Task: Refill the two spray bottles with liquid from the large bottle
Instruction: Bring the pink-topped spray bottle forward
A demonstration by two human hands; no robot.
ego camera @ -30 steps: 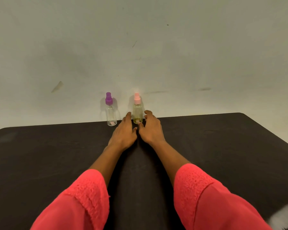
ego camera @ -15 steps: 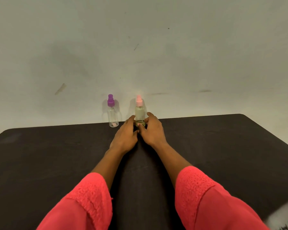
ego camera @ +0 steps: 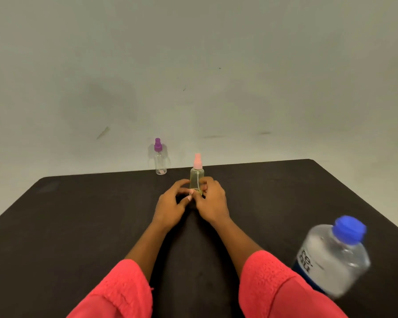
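Pink-capped clear plastic spray bottle of yellowish liquid (ego camera: 197, 177) has come back from the black table's (ego camera: 78, 226) far edge.
Head view: the left hand (ego camera: 170, 206) and right hand (ego camera: 213, 201) both grasp its base, fingers curled round it; it stands upright. The purple-capped clear spray bottle (ego camera: 160, 160) stands apart at its 11 o'clock. The large blue-capped clear plastic bottle (ego camera: 331, 255) is at 4 o'clock, blurred.

Head view, down onto table (ego camera: 78, 226)

Bare indoor room, kind undetermined. Black table (ego camera: 78, 226) stands against a plain pale wall (ego camera: 193, 65), scuffed and stained.
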